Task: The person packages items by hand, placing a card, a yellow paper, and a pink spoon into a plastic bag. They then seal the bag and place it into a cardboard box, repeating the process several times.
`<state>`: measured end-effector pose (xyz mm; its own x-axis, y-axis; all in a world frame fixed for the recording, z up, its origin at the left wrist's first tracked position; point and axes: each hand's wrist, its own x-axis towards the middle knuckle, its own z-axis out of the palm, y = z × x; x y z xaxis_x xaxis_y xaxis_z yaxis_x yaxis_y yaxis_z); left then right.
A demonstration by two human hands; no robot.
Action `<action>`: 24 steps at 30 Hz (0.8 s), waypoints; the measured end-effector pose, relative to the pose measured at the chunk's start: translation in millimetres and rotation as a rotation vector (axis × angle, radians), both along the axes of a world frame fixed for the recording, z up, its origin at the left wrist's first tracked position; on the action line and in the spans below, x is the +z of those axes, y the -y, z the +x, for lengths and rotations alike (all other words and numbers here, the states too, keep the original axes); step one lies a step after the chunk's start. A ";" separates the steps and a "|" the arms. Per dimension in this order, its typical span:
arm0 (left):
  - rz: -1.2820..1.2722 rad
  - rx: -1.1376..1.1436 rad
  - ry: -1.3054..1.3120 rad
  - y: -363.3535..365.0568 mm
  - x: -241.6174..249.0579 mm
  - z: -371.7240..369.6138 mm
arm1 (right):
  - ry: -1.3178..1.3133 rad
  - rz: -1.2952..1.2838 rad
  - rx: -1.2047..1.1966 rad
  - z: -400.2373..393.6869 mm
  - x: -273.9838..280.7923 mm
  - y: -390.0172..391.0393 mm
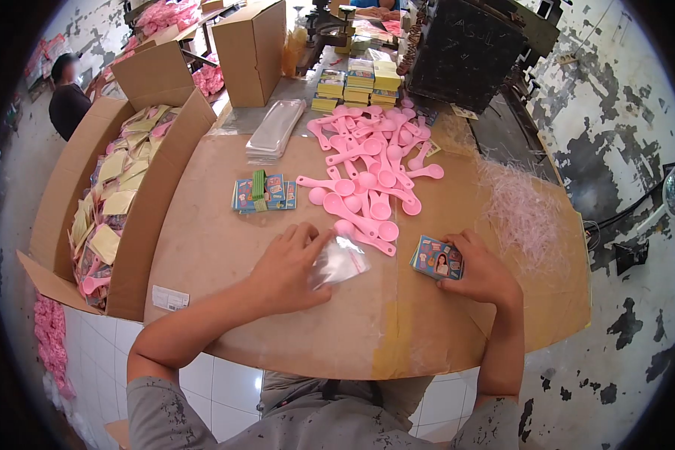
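My left hand point(291, 268) is at the left edge of a clear plastic bag point(340, 262), its fingertips close to the nearest pink spoons. The bag lies on the cardboard-covered table point(277, 337). To the right, my right hand point(484, 268) grips a small stack of blue printed cards point(436, 257) between thumb and fingers. A pile of pink spoons point(367, 178) spreads out beyond the bag. Farther left lies another card bundle point(279, 192) with a green strip point(259, 190) across it. Behind that bundle is a stack of clear bags point(275, 130).
An open carton point(139, 247) full of packed bags stands at the left. Card stacks point(358, 82), a tall box point(251, 56) and a black machine point(465, 56) are at the back. Shredded plastic point(519, 214) lies right. A person point(69, 97) is at far left.
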<state>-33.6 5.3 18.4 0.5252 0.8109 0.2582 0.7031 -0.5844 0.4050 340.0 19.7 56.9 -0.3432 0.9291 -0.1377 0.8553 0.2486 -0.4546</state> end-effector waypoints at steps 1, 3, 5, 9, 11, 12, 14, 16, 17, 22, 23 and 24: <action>-0.005 -0.002 0.000 -1.2 1.1 -2.9 | 0.002 -0.006 -0.008 -3.3 -0.9 -1.6; -0.020 -0.018 0.025 -4.8 4.4 -5.0 | -0.013 0.081 0.025 -16.1 -8.2 -5.9; -0.047 -0.047 0.073 -6.3 6.9 -6.3 | -0.016 0.118 0.054 -22.2 -7.6 -5.7; -0.022 0.098 0.181 -11.3 -6.6 -7.3 | -0.115 0.160 0.063 -26.1 -5.4 -4.0; -0.048 0.107 0.160 -15.9 -9.6 -10.6 | -0.163 0.152 0.023 -21.4 -11.0 -7.8; -0.079 0.118 0.201 -16.4 -12.0 -10.9 | -0.160 0.123 -0.008 -19.4 -14.1 -11.3; -0.142 0.130 0.283 -17.7 -15.1 -10.0 | -0.192 0.111 -0.071 -17.1 -17.3 -13.1; -0.301 0.204 0.309 -18.9 -9.2 -7.9 | -0.264 0.141 -0.127 -19.7 -15.3 -12.3; -0.380 0.243 0.321 -19.0 -6.2 -7.5 | -0.249 0.272 -0.081 -19.2 -18.3 -14.0; -0.039 0.085 0.270 -19.2 -5.0 -10.2 | -0.424 0.378 -0.096 -15.1 -23.7 -17.8; 0.094 0.014 0.232 -19.9 -5.9 -11.2 | -0.489 0.331 -0.094 -16.7 -21.7 -15.7; 0.042 -0.007 0.335 -20.5 -7.3 -10.3 | -0.553 0.284 -0.093 -20.6 -18.7 -12.4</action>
<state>-43.9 25.8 11.1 0.4108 0.7926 0.4506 0.5310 -0.6098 0.5884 319.4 32.1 38.2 -0.2088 0.9327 0.2942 0.5362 0.3607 -0.7631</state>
